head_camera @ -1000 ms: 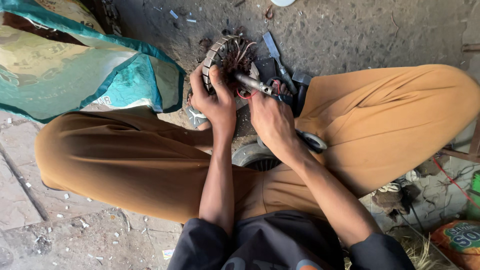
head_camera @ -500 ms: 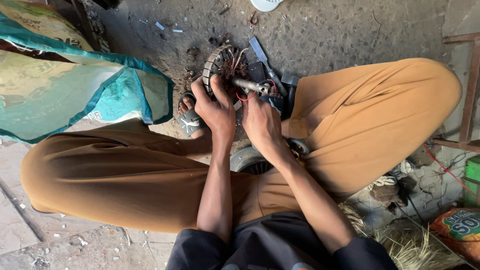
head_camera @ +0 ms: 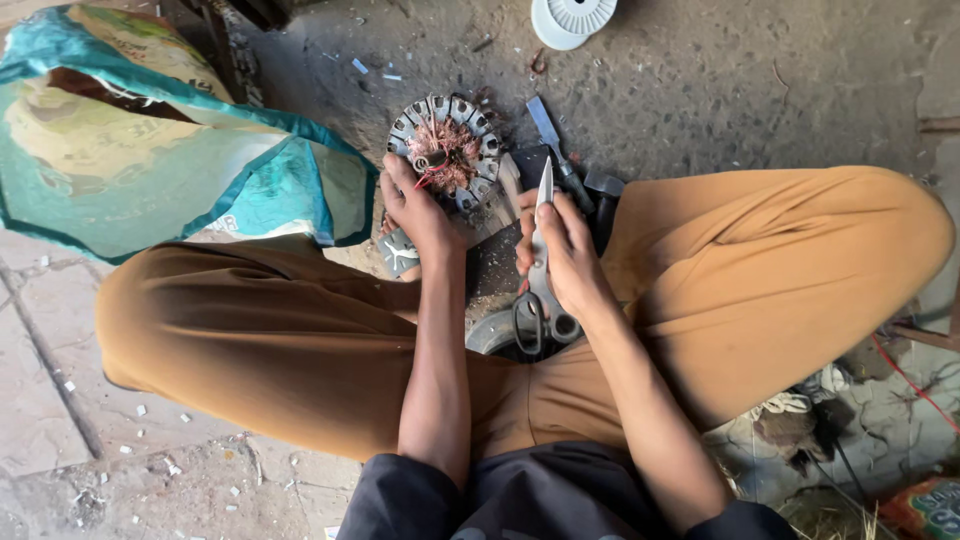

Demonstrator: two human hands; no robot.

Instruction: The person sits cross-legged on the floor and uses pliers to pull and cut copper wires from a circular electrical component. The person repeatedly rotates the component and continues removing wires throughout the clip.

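I sit cross-legged on the ground in tan trousers. A round metal stator [head_camera: 446, 150] with slotted teeth and a tangle of copper wire in its middle lies in front of my knees. My left hand [head_camera: 418, 210] rests at its near edge, fingers touching the rim and a red wire. My right hand [head_camera: 562, 255] grips a pair of metal scissors [head_camera: 541, 262], blades closed and pointing away from me, loop handles toward my lap. The scissors sit just to the right of the stator, apart from it.
A large teal and yellow woven sack [head_camera: 150, 140] lies at the left. A file-like tool [head_camera: 552, 140] and dark tools lie behind my right hand. A white plastic spool [head_camera: 570, 15] sits at the top edge. Rags, wires and scrap [head_camera: 830, 410] lie at the right.
My right hand has swapped its grip: the scissors now point upright and away from the stator instead of lying across it. The stator is more exposed, and the view has shifted down.
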